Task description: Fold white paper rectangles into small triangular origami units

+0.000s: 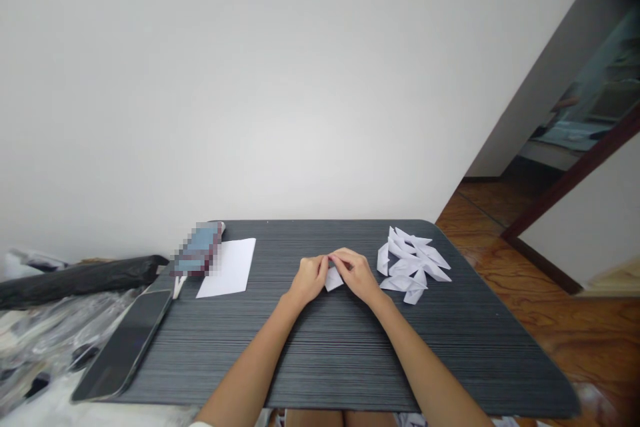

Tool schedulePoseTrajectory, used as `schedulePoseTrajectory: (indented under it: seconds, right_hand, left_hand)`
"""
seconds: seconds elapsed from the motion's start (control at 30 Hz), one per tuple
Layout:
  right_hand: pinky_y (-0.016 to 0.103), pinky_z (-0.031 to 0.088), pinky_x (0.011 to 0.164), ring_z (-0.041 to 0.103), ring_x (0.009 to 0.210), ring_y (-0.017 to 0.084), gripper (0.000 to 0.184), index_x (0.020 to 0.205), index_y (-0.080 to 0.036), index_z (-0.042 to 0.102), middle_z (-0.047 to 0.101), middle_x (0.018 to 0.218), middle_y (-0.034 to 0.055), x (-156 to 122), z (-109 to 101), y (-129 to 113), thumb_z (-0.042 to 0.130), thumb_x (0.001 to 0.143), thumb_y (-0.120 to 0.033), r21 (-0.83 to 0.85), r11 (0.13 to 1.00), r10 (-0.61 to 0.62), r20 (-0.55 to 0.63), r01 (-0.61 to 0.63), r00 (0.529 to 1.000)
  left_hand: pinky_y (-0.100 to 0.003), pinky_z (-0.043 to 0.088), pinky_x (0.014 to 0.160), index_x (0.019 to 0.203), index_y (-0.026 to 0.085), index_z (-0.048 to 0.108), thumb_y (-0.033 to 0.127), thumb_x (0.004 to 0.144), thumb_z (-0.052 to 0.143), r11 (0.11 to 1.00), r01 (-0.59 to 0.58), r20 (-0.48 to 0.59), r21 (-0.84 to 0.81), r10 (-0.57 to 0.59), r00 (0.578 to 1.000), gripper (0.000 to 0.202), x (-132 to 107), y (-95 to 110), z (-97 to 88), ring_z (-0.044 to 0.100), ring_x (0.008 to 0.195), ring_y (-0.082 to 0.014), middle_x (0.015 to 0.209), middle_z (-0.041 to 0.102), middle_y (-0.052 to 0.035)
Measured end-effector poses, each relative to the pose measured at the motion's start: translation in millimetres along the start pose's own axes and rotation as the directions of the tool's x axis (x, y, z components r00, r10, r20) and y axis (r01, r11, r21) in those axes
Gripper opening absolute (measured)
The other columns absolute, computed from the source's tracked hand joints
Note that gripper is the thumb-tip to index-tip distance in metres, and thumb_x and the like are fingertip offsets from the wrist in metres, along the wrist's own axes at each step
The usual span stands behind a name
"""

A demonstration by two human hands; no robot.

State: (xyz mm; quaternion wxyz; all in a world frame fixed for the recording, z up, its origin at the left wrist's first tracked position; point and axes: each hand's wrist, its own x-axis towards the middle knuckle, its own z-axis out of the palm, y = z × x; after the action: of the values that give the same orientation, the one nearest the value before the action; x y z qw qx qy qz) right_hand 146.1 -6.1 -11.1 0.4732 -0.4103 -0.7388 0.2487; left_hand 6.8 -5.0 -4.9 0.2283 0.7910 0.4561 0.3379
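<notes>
Folded paper (334, 279) is pinched between both nearly closed hands (307, 278) (357, 273) over the dark table (345, 353).

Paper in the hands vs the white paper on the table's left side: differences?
Handling: the held paper is pinched between the left hand and right hand; the left-side paper lies with no hand on it.
Size: the held paper's visible part is much smaller, though fingers cover some; the left-side paper shows a broad, flat face.
Shared: both are white.
</notes>
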Motion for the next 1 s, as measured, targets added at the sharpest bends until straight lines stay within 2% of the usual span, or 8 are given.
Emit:
schedulePoseTrajectory:
  seconds: [0.2,0.3,0.4,0.47,0.57,0.67,0.83,1.0]
  right_hand:
    - [0.022,0.042,0.056,0.052,0.066,0.012,0.018,0.086,-0.017,0.057,0.056,0.081,0.0044,-3,11,10,0.043,0.080,-0.025,0.008,0.997,0.082,0.025,-0.082,0.996]
    - [0.022,0.041,0.058,0.049,0.064,0.011,0.018,0.082,-0.017,0.059,0.054,0.077,0.0027,-1,-3,8,0.046,0.079,-0.027,-0.057,0.993,0.111,0.208,-0.102,0.972]
    - [0.021,0.040,0.060,0.047,0.067,0.010,0.021,0.089,-0.019,0.059,0.053,0.084,0.0020,-4,-26,0,0.054,0.073,-0.033,-0.052,0.991,0.129,0.585,-0.121,0.801]
    - [0.022,0.040,0.066,0.047,0.078,0.013,0.043,0.097,-0.022,0.057,0.048,0.094,0.0024,-8,-37,-6,0.068,0.057,-0.034,-0.089,0.991,0.131,0.717,-0.097,0.685]
    - [0.023,0.039,0.070,0.045,0.082,0.014,0.036,0.083,-0.020,0.059,0.044,0.091,0.0016,-14,-41,-9,0.072,0.050,-0.025,-0.188,0.980,0.185,0.755,-0.062,0.630]
    - [0.021,0.037,0.060,0.045,0.065,0.010,0.015,0.070,-0.017,0.056,0.046,0.074,-0.0014,-11,-34,-5,0.065,0.058,-0.016,-0.216,0.974,0.207,0.692,-0.076,0.692]
    - [0.021,0.036,0.053,0.046,0.054,0.009,0.007,0.078,-0.017,0.051,0.049,0.061,-0.0038,1,-16,8,0.048,0.074,-0.021,0.079,0.974,0.191,0.235,-0.214,0.953]
    - [0.023,0.042,0.051,0.052,0.054,0.012,0.017,0.085,-0.016,0.052,0.055,0.065,-0.0003,5,4,19,0.043,0.077,-0.028,0.313,0.911,0.265,0.055,-0.269,0.963]
  left_hand:
    - [-0.020,0.041,0.056,0.067,0.014,0.058,0.032,0.086,0.024,0.988,0.072,-0.001,-0.137,-0.072,0.997,0.042,1,-10,9.6,0.052,0.044,-0.0097,0.046,0.056,0.0011]
    - [-0.021,0.040,0.057,0.075,0.013,0.060,0.034,0.085,0.027,0.990,0.099,-0.093,-0.100,-0.109,0.990,0.040,4,-17,5.3,0.053,0.048,-0.0104,0.050,0.057,0.0004]
    - [-0.022,0.040,0.058,0.077,0.013,0.061,0.035,0.085,0.027,0.991,0.124,-0.158,-0.057,-0.132,0.979,0.041,6,-21,-0.6,0.052,0.048,-0.0107,0.050,0.056,0.0002]
    - [-0.022,0.040,0.057,0.075,0.013,0.061,0.035,0.085,0.028,0.992,0.125,-0.170,-0.034,-0.129,0.977,0.041,6,-22,-1.9,0.052,0.047,-0.0105,0.049,0.055,0.0003]
    - [-0.021,0.039,0.057,0.071,0.014,0.061,0.035,0.085,0.030,0.995,0.100,-0.150,-0.012,-0.101,0.984,0.040,5,-20,-0.7,0.052,0.048,-0.0105,0.049,0.055,0.0000]
    - [-0.021,0.039,0.055,0.070,0.014,0.061,0.035,0.084,0.032,0.996,0.086,-0.123,-0.035,-0.090,0.988,0.039,5,-18,0.7,0.051,0.047,-0.0100,0.049,0.055,-0.0001]
    - [-0.020,0.042,0.050,0.085,0.012,0.060,0.037,0.082,0.036,0.947,0.106,-0.028,-0.303,-0.120,0.992,0.035,6,-17,4.2,0.053,0.047,-0.0097,0.054,0.059,-0.0013]
    - [-0.022,0.045,0.050,0.096,0.010,0.055,0.036,0.078,0.045,0.872,0.074,-0.015,-0.484,-0.092,0.996,0.033,7,-21,12.8,0.056,0.050,-0.0118,0.058,0.060,-0.0025]
